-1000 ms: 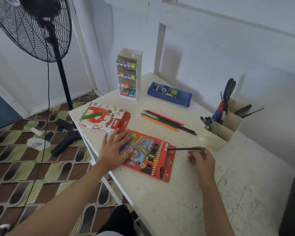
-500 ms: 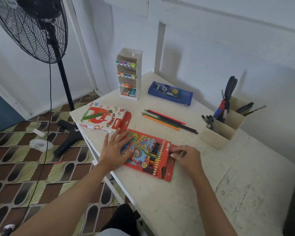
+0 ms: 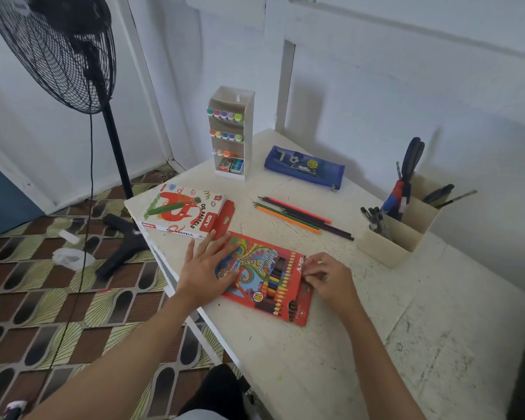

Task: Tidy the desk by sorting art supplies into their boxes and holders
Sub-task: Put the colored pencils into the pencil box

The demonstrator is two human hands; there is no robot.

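1. At the left edge of the table (image 3: 315, 374), the oil pastel box (image 3: 182, 212) lies flat. It is glossy card with its red flap sticking out, so I judge it not yet closed.
2. Behind it stands the marker rack (image 3: 231, 134), a tall pale plastic tower. It looks stocked in three rows, the lowest seemingly with room left.
3. My left hand (image 3: 206, 268) lies flat on the pencil box (image 3: 267, 274), grip open and fingers straight, pinning it down.
4. That thin red card box lies near the table's front edge, and its window shows pencils already inside.
5. A handful of loose pencils (image 3: 300, 218), slim wooden sticks, lie beyond it, still to be boxed.
6. My right hand (image 3: 328, 280) has its fingers curled at the box's open end. I cannot tell what the grip holds.
7. The pen holder (image 3: 400, 237), matte beige, stands filled at the right.
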